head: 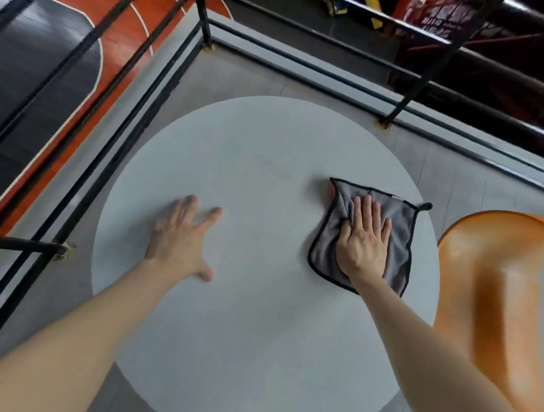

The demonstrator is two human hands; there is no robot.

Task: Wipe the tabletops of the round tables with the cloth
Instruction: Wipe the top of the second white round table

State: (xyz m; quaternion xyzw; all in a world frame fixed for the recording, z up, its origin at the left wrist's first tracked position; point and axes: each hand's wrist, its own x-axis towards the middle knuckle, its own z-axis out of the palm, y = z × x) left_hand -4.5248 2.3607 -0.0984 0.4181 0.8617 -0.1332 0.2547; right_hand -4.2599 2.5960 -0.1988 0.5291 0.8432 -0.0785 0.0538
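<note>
Grey microfibre with a black hem, the cloth (pixel 323 254) lies spread flat on the right-hand part of the round table (pixel 260 150), near the rim. An orange underside peeks out at its far-left corner, and a small hanging loop sticks out at the far-right corner.

The right hand (pixel 363 240) lies palm-down on the middle of the cloth, fingers straight and slightly fanned. It pinches nothing and only presses. The cloth therefore sits directly under the palm and reaches out past the hand on every side except at the wrist, where the forearm covers the near edge. That flat hold looks chosen to put as much fabric as possible against the tabletop and to let the cloth slide with the arm.

The left hand (pixel 180 236) rests spread on the bare top, well apart from the cloth, fingers straight and holding nothing. I judge it a brace for leaning over the table; it shows somewhat blurred.

Just beside the table's right edge stands an orange chair (pixel 493 290), and a black railing (pixel 206 15) runs beyond the table.
</note>
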